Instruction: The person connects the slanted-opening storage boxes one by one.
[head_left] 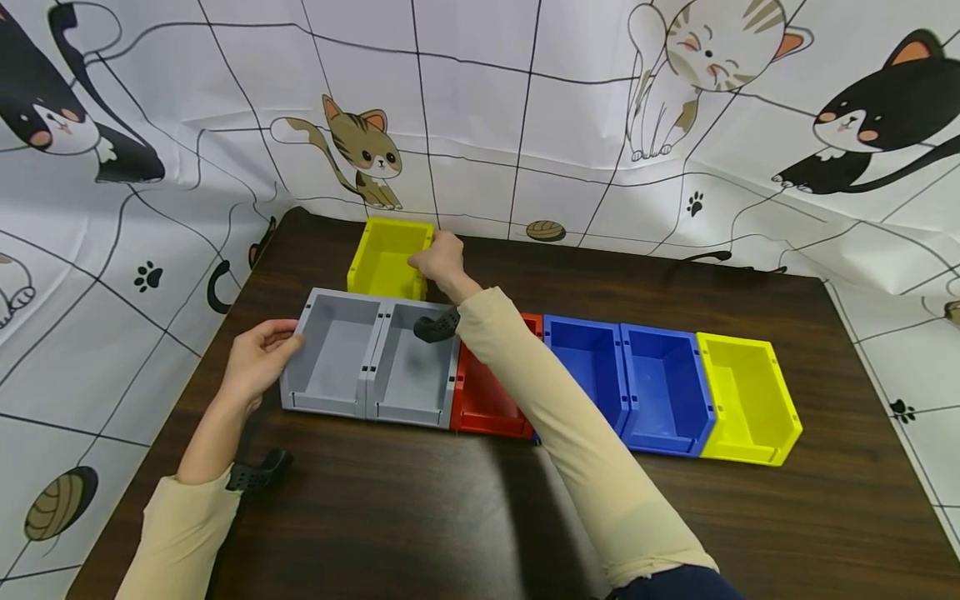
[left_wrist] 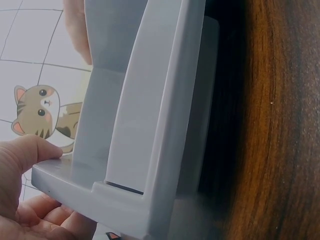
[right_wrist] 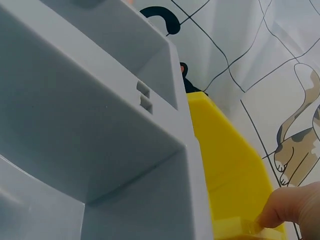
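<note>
Two grey bins [head_left: 335, 354] stand side by side at the left end of a row of plastic bins. My left hand [head_left: 258, 358] grips the outer side wall of the leftmost one, thumb on top in the left wrist view and fingers beneath its rim. Behind the grey pair sits a single yellow bin [head_left: 386, 258]. My right hand [head_left: 442, 260] reaches over the row and pinches the right wall of that yellow bin; in the right wrist view the thumb [right_wrist: 285, 207] presses its edge. The right forearm hides part of a red bin [head_left: 487, 396].
Right of the red bin follow two blue bins [head_left: 663, 392] and another yellow bin [head_left: 750, 400], joined in a line. All rest on a dark wooden table [head_left: 390, 508]. A white cat-print sheet [head_left: 480, 108] hangs behind the table and along its left side.
</note>
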